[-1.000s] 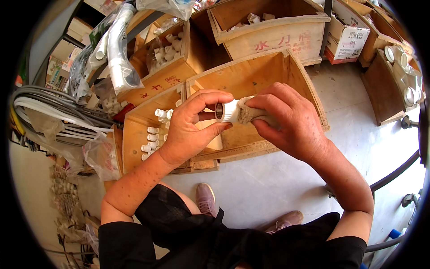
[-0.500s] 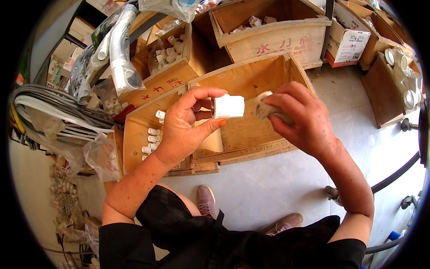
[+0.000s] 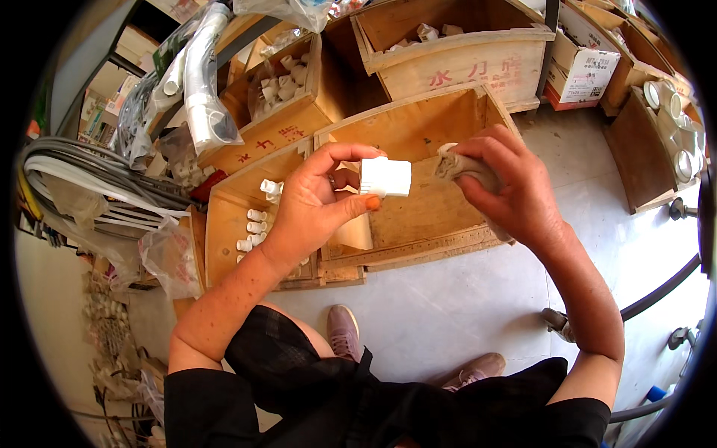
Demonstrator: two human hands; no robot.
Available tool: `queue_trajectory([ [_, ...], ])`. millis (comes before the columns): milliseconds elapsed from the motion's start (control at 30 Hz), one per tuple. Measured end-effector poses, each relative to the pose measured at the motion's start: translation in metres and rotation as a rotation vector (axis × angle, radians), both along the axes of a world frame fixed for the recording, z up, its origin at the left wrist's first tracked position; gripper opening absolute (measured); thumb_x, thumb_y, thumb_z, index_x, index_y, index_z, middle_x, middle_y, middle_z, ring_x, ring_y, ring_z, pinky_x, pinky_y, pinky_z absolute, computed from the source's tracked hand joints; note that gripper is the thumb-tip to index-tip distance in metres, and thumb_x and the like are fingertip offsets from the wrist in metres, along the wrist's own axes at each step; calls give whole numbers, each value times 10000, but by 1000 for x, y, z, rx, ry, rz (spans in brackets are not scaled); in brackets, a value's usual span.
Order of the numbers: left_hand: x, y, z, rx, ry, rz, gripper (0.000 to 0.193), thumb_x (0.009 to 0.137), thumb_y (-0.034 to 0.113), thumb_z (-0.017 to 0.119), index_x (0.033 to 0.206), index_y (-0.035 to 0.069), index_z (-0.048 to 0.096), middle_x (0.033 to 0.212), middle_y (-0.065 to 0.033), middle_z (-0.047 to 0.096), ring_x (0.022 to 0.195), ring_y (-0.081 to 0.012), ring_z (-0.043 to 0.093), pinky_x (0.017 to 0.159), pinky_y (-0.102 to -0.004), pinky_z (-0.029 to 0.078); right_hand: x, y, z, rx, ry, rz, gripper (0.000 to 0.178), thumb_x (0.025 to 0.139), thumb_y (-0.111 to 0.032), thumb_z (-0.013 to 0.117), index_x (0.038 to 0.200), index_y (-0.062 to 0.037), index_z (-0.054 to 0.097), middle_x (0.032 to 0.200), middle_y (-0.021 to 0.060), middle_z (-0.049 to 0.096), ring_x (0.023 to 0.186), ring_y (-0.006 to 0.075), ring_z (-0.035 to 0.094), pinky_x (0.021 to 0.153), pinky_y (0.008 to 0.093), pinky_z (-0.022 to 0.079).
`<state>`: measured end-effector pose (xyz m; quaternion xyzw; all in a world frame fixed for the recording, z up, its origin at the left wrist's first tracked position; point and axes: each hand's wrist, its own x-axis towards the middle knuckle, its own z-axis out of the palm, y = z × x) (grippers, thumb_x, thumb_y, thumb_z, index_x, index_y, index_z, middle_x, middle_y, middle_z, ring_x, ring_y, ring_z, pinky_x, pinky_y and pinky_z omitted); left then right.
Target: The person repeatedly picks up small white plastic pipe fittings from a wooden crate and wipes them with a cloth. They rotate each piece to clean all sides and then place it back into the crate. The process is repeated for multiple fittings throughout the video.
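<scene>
Over the crate, a white fitting was held up roughly level, its length running from left to right. The left hand reached it from the crate's left side, with thumb and fingers clamped on the fitting's left end. Over the crate's right part, the right hand had its fingers closed on a brownish rag; the bunched end of this pointed toward the fitting, with a gap between the two.

Just left of the crate, a wooden tray held small couplings, also white. Beyond the crate on the left stood a box of white elbows, and straight beyond it a bin with red lettering. Farther left of the crate were a clear bag and coiled hoses. Well to its right, big white pipe pieces filled another wooden case, while a carton stood beyond the crate's far right corner. On the floor, at the crate's near side, were two mauve shoes.
</scene>
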<state>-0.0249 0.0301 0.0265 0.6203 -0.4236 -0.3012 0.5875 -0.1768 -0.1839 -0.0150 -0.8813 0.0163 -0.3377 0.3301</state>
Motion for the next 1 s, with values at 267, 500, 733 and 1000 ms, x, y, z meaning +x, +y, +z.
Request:
queue_trajectory([
  [267,0,-1,-9,12,56,-31,415,850,-19,697,1225,36,528,1202,-75,573,1033,-148,577,908,-314,534,4,28,19,-98,-186,151,348,693,-49,718,1025,-116,635,940,54,597,844,260,623,686,354,535],
  [500,-11,-5,-3,7,-68,-17,411,826,-95,669,1202,33,565,1213,-41,562,1065,-126,552,945,-289,502,1,37,11,-120,-148,147,344,706,-50,693,1036,-87,604,955,62,589,825,278,626,662,373,531],
  [733,-5,-1,-2,3,-225,-85,416,843,-50,682,1222,23,525,1310,-129,518,1209,-196,512,991,-344,485,2,11,7,34,-21,85,273,758,-51,663,1025,-73,614,919,114,586,789,327,621,672,407,519],
  [1000,-12,-3,0,-12,-129,-38,450,824,-107,662,1234,30,535,1235,-54,543,1118,-137,535,993,-312,490,1,32,23,-171,-193,146,355,705,-58,687,1047,-94,604,992,79,588,879,294,616,725,380,538],
])
